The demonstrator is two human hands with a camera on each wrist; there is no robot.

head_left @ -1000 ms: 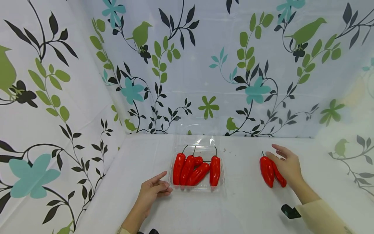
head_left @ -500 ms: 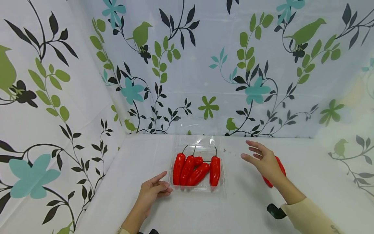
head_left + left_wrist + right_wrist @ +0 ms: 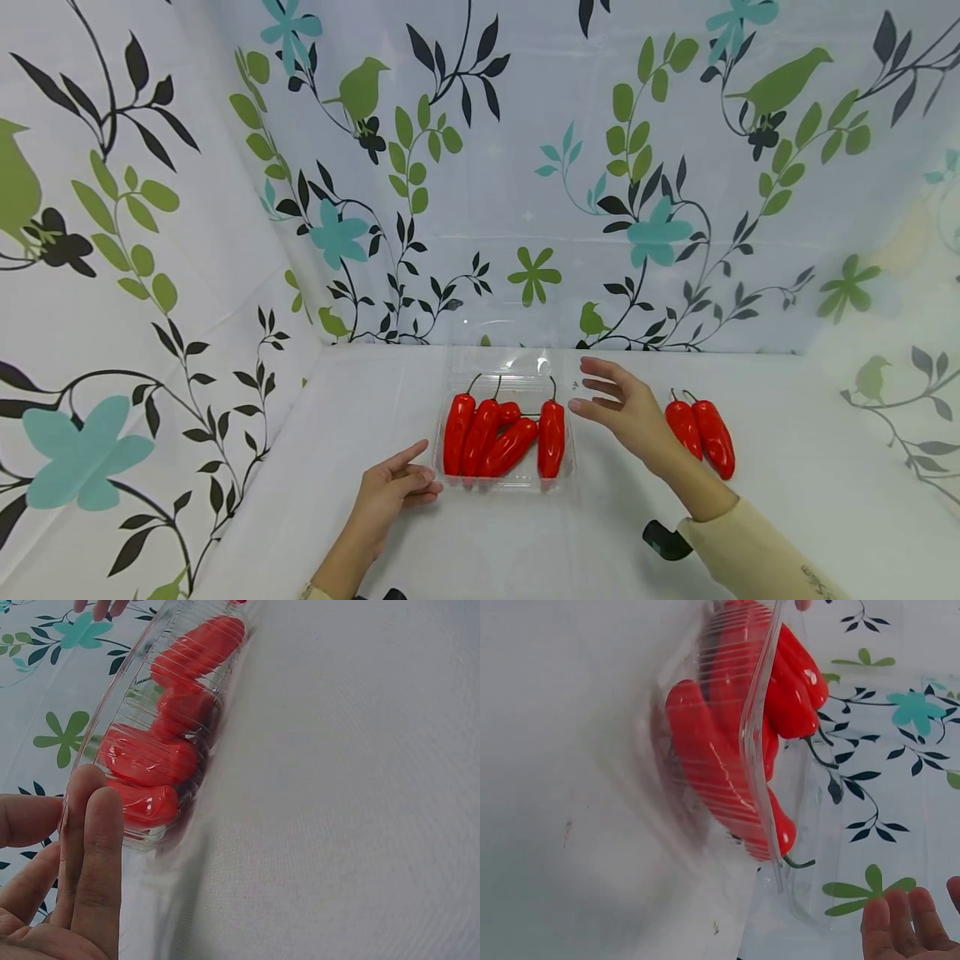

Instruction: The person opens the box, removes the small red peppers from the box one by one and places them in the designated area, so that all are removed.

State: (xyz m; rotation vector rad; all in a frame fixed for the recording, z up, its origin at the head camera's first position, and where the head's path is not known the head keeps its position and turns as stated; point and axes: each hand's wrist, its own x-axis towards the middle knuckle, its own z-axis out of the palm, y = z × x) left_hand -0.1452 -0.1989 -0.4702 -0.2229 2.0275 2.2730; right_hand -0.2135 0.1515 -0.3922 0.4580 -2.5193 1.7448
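The clear plastic container [image 3: 528, 472] sits on the white table [image 3: 510, 546] with its lid open, holding several red chili peppers [image 3: 551, 439], 1 of them apart at the right side. The left hand [image 3: 386, 492] is at the near left corner, fingers extended rather than gripping; whether they touch the plastic I cannot tell. The right hand [image 3: 632, 415], loosely open and holding nothing, is beside the container's right edge. Behind that forearm lie 2 loose chili peppers [image 3: 715, 439], side by side.
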